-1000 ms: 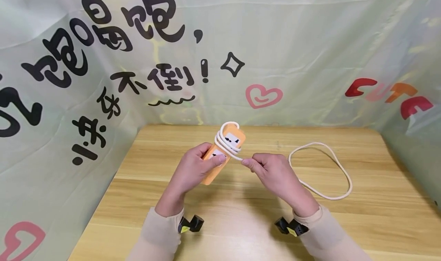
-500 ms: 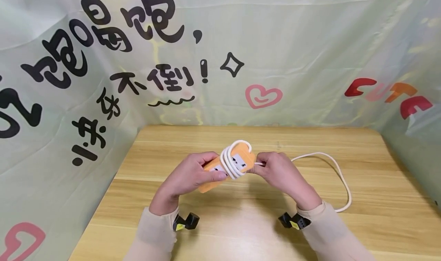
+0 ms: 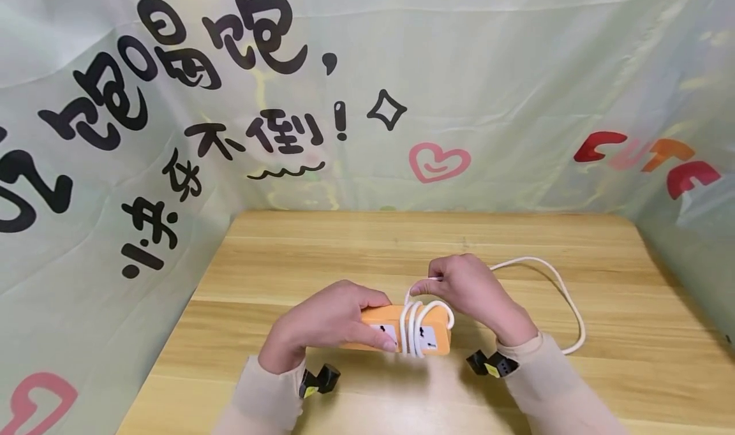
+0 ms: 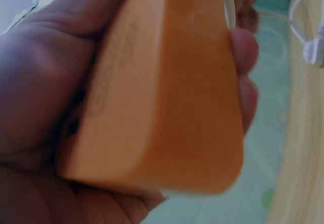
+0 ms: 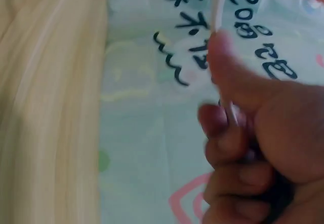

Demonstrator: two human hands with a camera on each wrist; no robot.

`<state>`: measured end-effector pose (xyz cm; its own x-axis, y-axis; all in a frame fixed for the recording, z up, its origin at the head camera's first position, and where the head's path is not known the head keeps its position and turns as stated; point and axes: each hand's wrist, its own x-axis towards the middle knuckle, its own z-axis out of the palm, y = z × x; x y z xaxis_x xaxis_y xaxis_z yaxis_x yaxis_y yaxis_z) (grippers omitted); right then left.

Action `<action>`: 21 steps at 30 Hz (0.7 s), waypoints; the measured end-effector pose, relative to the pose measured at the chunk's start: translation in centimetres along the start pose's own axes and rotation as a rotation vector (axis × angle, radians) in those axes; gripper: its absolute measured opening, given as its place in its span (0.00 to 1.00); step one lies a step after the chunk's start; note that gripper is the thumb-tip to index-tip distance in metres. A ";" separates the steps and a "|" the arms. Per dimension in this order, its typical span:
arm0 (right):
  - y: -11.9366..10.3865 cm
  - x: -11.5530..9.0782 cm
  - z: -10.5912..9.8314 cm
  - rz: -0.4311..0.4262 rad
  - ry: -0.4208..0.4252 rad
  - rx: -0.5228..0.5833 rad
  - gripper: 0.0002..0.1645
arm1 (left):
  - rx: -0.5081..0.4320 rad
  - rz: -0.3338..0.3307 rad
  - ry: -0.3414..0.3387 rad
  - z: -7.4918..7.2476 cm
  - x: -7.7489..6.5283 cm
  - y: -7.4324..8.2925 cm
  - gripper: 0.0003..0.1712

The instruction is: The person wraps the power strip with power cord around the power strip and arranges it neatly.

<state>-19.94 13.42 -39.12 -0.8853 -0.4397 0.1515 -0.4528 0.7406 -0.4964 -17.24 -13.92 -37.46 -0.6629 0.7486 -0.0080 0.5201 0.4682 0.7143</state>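
An orange power strip (image 3: 383, 316) with white socket panels lies nearly level in my left hand (image 3: 335, 317), thumb across its face and fingers behind. Several turns of its white cord (image 3: 411, 333) wrap round the right-hand part of the strip. Just above those turns, my right hand (image 3: 467, 291) pinches the cord between thumb and curled fingers. In the right wrist view, a taut length of cord (image 5: 218, 6) runs up from the thumb tip. The left wrist view has the strip's plain orange end (image 4: 197, 107) close up, with fingertips (image 4: 245, 51) along its far edge.
Beyond the right hand, loose cord (image 3: 565, 288) curves over the wooden table (image 3: 321, 237). A white plug (image 4: 313, 51) shows at the right edge of the left wrist view. A printed cloth backdrop (image 3: 488, 90) stands behind and at both sides.
The left hand has turned the strip from steeply tilted to nearly level and lowered it. The right hand has brought the cord round behind to above the strip, and the loose loop has shrunk.
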 end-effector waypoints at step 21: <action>-4.2 -1.3 1.5 -0.239 0.323 -0.083 0.11 | 0.276 -0.336 0.078 2.1 1.2 0.3 0.21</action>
<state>-16.74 10.09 -38.49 -0.7359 -0.4318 0.5216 -0.6451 0.6812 -0.3462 -16.75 -11.88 -38.75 -0.8530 0.5006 -0.1476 0.3860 0.7955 0.4672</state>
